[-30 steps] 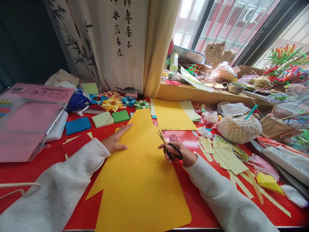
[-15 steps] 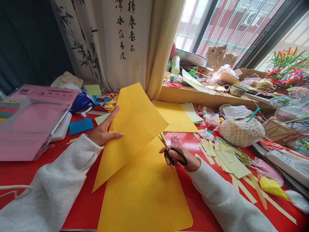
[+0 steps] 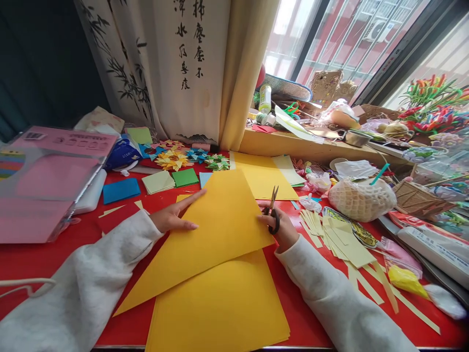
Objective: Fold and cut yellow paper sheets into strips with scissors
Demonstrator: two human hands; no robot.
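Head view. A yellow sheet point(image 3: 216, 230) lies turned at an angle on top of a squared-up yellow paper stack point(image 3: 220, 308), which sits on the red desk point(image 3: 47, 254) at the near edge. The sheet's long axis runs from its near-left point, which juts past the stack toward the left sleeve, up to its far-right corner in front of the right hand. It looks folded over, since its outline is a broad triangle rather than a rectangle, though the fold line itself is hard to make out.

The left hand point(image 3: 172, 217) rests flat on the sheet's far-left edge, fingers stretched out to the right and slightly away, pinning the paper and gripping nothing. The right hand point(image 3: 280, 230) is closed around the black handles of the scissors point(image 3: 273, 210), and its fingertips touch the sheet's right edge. The blades point up and away from the person, nearly upright, and look closed or almost so. They stand just beside the sheet's far-right corner, not across the paper.

So the sheet lies between the two hands, left of the scissors and right of the flat palm. The right hand is nearer the far-right corner; the left hand is nearer the long slanted edge.

Right of the scissors lies a fan of pale yellow strips point(image 3: 340, 234). At the far side of the desk sit small folded paper stars point(image 3: 172, 159).
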